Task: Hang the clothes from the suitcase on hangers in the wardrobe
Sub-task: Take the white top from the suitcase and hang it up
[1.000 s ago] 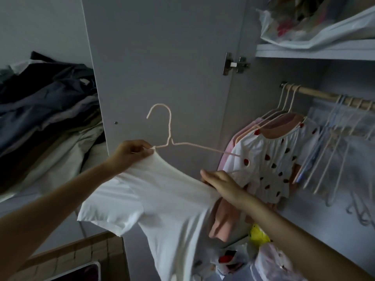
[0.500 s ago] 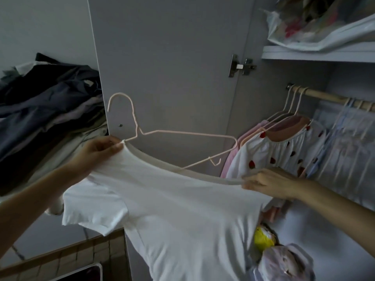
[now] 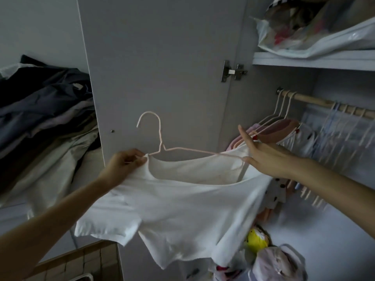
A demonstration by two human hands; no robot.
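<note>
White T-shirt (image 3: pixel 182 209): on pink wire hanger (image 3: pixel 160 142), before open wardrobe door (image 3: pixel 162 57); left hand (image 3: pixel 123 165) grip pinched on collar and hanger; right hand (image 3: pixel 265 157) fingers spread, touching far shoulder

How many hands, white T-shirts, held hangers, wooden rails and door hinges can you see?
Hands: 2, the left hand and the right hand
White T-shirt: 1
Held hanger: 1
Wooden rail: 1
Door hinge: 1
Total: 6
The hangers on the rail are too blurred to count.
</note>
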